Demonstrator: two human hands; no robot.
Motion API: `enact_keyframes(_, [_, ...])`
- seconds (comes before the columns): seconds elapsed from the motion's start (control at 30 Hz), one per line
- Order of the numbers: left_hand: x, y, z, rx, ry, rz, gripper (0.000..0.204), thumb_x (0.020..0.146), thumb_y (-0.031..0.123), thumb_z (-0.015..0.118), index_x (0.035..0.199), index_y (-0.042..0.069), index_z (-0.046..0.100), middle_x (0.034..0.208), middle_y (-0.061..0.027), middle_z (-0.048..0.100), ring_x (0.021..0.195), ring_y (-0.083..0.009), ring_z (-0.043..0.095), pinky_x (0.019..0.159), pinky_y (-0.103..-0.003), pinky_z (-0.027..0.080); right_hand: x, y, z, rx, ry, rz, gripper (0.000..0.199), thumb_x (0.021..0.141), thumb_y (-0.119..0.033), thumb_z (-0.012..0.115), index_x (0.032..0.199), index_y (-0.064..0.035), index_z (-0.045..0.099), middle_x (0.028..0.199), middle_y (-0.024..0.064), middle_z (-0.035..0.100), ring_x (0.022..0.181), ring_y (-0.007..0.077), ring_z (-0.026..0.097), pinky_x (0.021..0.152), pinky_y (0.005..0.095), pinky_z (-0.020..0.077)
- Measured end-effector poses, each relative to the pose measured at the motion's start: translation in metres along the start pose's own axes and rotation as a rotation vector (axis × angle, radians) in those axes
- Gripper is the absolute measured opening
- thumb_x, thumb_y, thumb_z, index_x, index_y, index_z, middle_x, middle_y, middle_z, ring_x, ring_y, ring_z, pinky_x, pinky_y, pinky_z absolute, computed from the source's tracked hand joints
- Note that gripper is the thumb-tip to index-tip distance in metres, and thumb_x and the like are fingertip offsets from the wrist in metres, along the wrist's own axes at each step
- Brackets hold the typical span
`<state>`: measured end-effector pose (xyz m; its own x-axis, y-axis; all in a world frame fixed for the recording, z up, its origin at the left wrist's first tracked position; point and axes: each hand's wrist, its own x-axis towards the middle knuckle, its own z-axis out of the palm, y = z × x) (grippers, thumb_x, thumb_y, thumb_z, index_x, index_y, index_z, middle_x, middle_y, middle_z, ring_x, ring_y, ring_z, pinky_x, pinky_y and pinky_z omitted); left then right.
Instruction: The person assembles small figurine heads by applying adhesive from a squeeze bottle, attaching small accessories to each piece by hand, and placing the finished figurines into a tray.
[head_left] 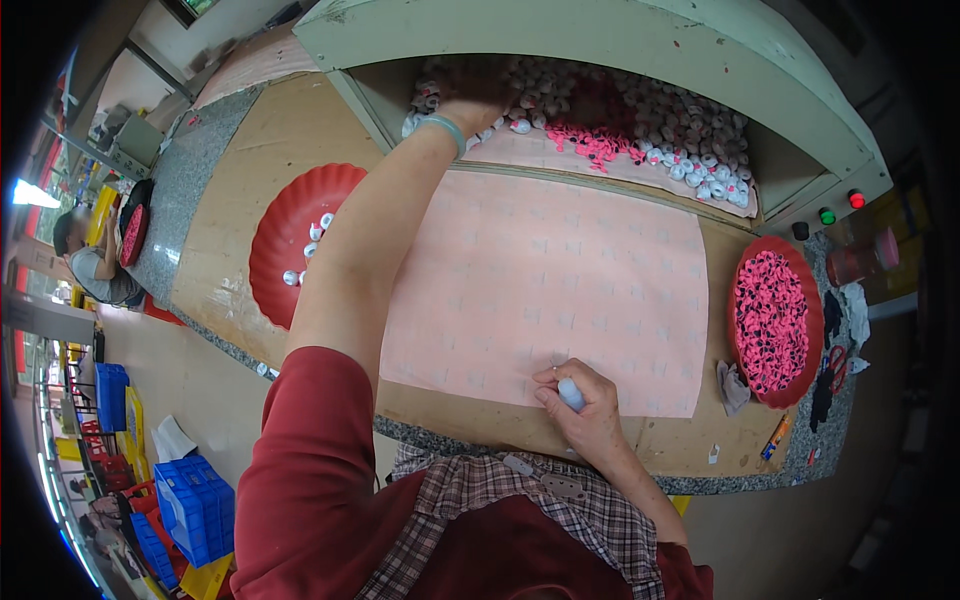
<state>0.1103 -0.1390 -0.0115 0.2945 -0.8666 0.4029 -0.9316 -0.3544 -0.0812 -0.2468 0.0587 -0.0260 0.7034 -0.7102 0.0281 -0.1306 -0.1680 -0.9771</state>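
My left hand (478, 98) reaches into the open front of a pale green metal cabinet (620, 40), among small round white pieces (715, 180) with pink spots. Shadow hides its fingers, so what they touch does not show. A pale band circles that wrist. Near the front edge of a pink cloth sheet (540, 270) with rows of faint marks, my right hand (585, 405) is closed round a small light-blue cylinder (571, 394), perhaps a bottle. Its thumb and forefinger point left, just over the sheet. Small bright pink pieces (595, 145) lie along the cabinet's opening.
Partly behind my left forearm, a red scalloped tray (275, 230) holds several white pieces. A red tray (742, 345) of pink-and-black pieces stands at right, near a grey rag (732, 388), an orange tube (775, 438) and red-handled scissors (837, 365). Another person (95, 265) sits far left.
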Motion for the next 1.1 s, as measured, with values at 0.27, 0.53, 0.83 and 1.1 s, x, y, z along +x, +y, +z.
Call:
enact_keyframes(0.27, [0.028,-0.002,0.004,-0.072,-0.027,0.066,0.044,0.089,0.038,0.047,0.128,0.017,0.046,0.133,-0.0149,0.044,0.121,-0.0373,0.040,0.095,-0.053,0.037,0.004,0.002,-0.001,-0.046,0.008,-0.055,0.011,0.078,-0.002,0.067,0.089,0.0002,0.063,0.082,0.0098,0.063,0.073,0.0193,0.063,0.066,0.0277,0.0487])
enact_keyframes(0.53, [0.040,-0.014,0.020,0.024,0.119,0.208,0.028,0.089,0.027,0.047,0.111,0.012,0.057,0.107,-0.0174,0.060,0.100,-0.0342,0.057,0.080,-0.047,0.048,0.006,0.002,-0.001,-0.039,0.005,-0.051,0.011,0.078,-0.001,0.066,0.087,0.0007,0.062,0.082,0.0099,0.063,0.073,0.0194,0.063,0.065,0.0280,0.0486])
enact_keyframes(0.83, [-0.027,0.042,-0.042,-0.470,0.210,0.269,0.022,0.088,0.022,0.054,0.103,0.006,0.057,0.095,-0.0177,0.060,0.087,-0.0369,0.058,0.076,-0.042,0.047,0.004,0.002,-0.003,-0.009,0.020,-0.041,0.011,0.079,0.001,0.066,0.089,0.0016,0.061,0.083,0.0093,0.063,0.073,0.0149,0.061,0.064,0.0254,0.0480])
enact_keyframes(1.1, [-0.166,0.090,-0.052,-0.636,-0.010,0.429,0.021,0.079,0.015,0.064,0.097,0.009,0.058,0.097,-0.0095,0.057,0.089,-0.0301,0.055,0.077,-0.040,0.044,0.003,0.004,-0.002,0.028,0.051,-0.019,0.012,0.079,0.001,0.065,0.089,0.0020,0.061,0.082,0.0092,0.063,0.073,0.0149,0.061,0.063,0.0254,0.0480])
